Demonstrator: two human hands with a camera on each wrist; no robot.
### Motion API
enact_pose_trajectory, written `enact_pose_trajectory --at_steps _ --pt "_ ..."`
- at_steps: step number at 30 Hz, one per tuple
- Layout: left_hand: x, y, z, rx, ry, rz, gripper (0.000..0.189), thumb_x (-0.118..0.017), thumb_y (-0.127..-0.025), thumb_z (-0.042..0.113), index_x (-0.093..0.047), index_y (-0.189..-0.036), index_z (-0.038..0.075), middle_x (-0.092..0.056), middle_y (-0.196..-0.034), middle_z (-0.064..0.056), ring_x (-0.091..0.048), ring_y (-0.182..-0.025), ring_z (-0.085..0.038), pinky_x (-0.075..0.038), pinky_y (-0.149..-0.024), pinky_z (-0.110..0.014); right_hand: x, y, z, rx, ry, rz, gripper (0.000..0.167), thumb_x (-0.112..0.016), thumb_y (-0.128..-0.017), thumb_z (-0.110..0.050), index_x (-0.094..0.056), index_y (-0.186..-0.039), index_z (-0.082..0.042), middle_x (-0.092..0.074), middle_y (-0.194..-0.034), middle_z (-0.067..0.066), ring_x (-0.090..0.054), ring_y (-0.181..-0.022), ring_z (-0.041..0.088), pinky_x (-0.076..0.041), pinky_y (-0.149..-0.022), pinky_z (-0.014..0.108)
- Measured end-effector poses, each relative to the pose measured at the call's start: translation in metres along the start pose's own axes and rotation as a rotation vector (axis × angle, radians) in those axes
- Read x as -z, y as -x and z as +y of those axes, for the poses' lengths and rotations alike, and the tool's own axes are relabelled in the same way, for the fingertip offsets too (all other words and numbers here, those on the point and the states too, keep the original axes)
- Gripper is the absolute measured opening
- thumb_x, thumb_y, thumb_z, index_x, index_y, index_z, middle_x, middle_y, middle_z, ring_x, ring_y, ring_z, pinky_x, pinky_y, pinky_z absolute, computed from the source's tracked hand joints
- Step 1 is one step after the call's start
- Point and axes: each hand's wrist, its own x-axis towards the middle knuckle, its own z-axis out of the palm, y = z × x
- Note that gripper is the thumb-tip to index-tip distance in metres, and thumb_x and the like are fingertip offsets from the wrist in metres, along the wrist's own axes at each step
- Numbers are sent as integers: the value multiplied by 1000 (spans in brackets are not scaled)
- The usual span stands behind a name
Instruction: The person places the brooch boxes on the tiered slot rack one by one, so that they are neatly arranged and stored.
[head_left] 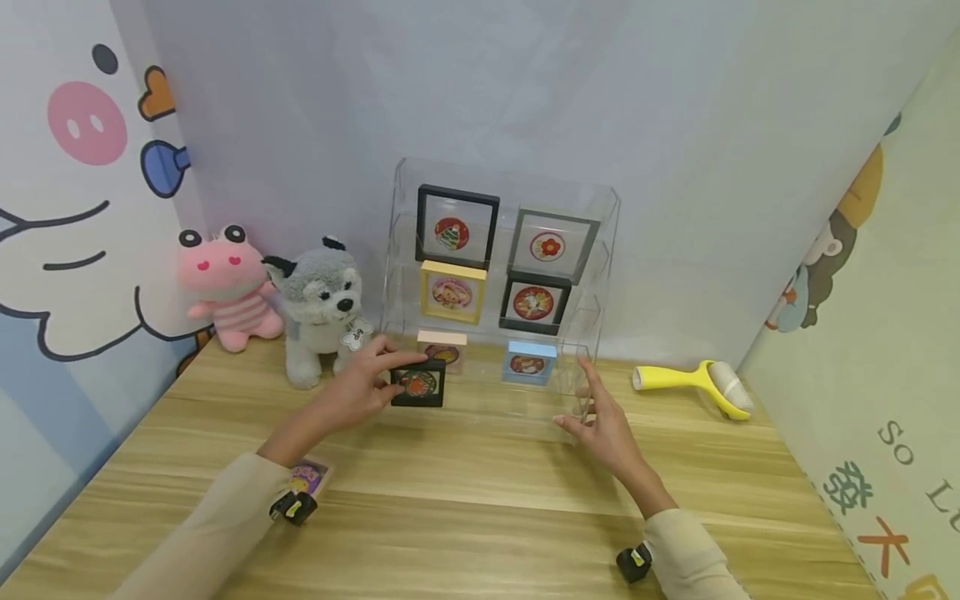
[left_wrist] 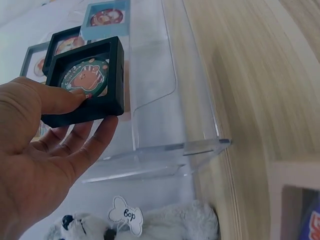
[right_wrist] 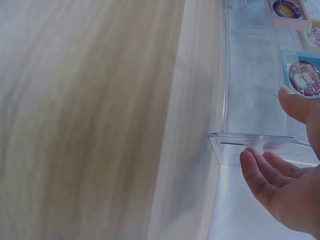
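My left hand (head_left: 363,385) pinches a small black display frame (head_left: 418,384) with a round green and red badge inside, thumb on its front and fingers behind. The frame is held up before the lowest tier of a clear acrylic stepped stand (head_left: 487,410), left of its middle. At the stand's right end is my right hand (head_left: 609,429), its thumb spread from the fingers. In the right wrist view the fingertips (right_wrist: 250,155) are at the outer side of the clear side panel, the thumb over the front; firm contact is unclear.
On the stand sit several badge frames, among them a yellow one (head_left: 453,292) and a light blue one (head_left: 529,363). Left stand a grey plush dog (head_left: 318,304) and a pink plush frog (head_left: 232,287). A yellow lint roller (head_left: 693,383) lies right. A pale frame (head_left: 309,477) lies under my left forearm.
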Motion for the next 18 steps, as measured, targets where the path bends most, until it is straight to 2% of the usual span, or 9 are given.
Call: enact_pose_trajectory --at_steps 5,9,14,18 --pt "-8 -9 2 -17 -51 -26 50 -74 -82 -9 -68 -128 8 -47 -95 -9 -46 -72 -17 -45 -60 -25 -1 1 0 6 7 8 96 -81 -83 -8 -22 -158 -19 -58 -121 28 -66 -93 38 -60 -73 38" --pt "-15 -11 0 -30 -100 -60 48 -73 -83 -8 -69 -128 10 -48 -98 -9 -45 -70 -15 -42 -60 -25 -1 0 1 11 7 9 95 -81 -83 -8 -23 -158 -18 -58 -121 28 -66 -93 37 -60 -73 38" --pt "-25 -13 -6 -112 -166 -75 45 -73 -85 -7 -70 -126 12 -53 -100 -10 -47 -69 -13 -40 -58 -24 -1 0 1 10 6 9 96 -81 -83 -9 -23 -158 -20 -58 -121 28 -67 -94 38 -60 -73 38" --pt "-34 -13 -7 -169 -226 -73 44 -70 -86 -8 -71 -125 13 -54 -98 -10 -50 -73 -15 -42 -62 -28 -1 0 1 9 2 13 96 -81 -83 -9 -23 -158 -22 -58 -121 27 -67 -94 39 -60 -73 38"
